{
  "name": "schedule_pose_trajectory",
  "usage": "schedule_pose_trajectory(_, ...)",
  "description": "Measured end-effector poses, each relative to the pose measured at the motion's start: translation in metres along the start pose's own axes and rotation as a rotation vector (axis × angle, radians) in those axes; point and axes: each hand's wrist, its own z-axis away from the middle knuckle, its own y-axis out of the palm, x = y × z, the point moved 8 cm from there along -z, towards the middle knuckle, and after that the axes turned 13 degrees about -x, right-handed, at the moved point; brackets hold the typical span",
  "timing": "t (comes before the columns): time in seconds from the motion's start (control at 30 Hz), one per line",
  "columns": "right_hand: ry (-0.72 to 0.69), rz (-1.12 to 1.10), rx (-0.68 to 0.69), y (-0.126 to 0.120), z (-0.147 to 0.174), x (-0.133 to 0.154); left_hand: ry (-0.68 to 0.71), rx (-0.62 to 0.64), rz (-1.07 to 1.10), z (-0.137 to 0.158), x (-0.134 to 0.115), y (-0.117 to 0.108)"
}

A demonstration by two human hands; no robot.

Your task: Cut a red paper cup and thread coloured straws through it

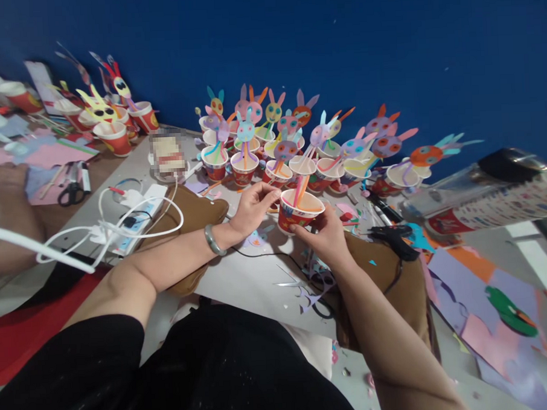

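A red printed paper cup (296,221) is held up over the table, with orange and pink paper strips (302,191) standing inside it. My right hand (327,236) wraps round the cup's right side, thumb on the front. On the other side, my left hand (255,209) is closed in a pinch at the left rim; its fingertips are partly hidden. Just beyond stand rows of similar cups (244,167) with paper rabbit heads on strips. Below my hands lie scissors (323,305) and purple paper scraps (307,297).
A power strip (140,220) with white cables lies left. Brown cushions (191,236) rest under both forearms. A clear bottle (463,184) and stacked cups (504,204) are at right, near a black glue gun (395,236). Another person's arm (10,204) is at far left.
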Motion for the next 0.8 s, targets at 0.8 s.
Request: schedule_pose_trajectory(0.8, -0.319, 0.082, 0.069, 0.011, 0.007, 0.031, 0.140, 0.290, -0.331, -0.010, -0.047, 0.029)
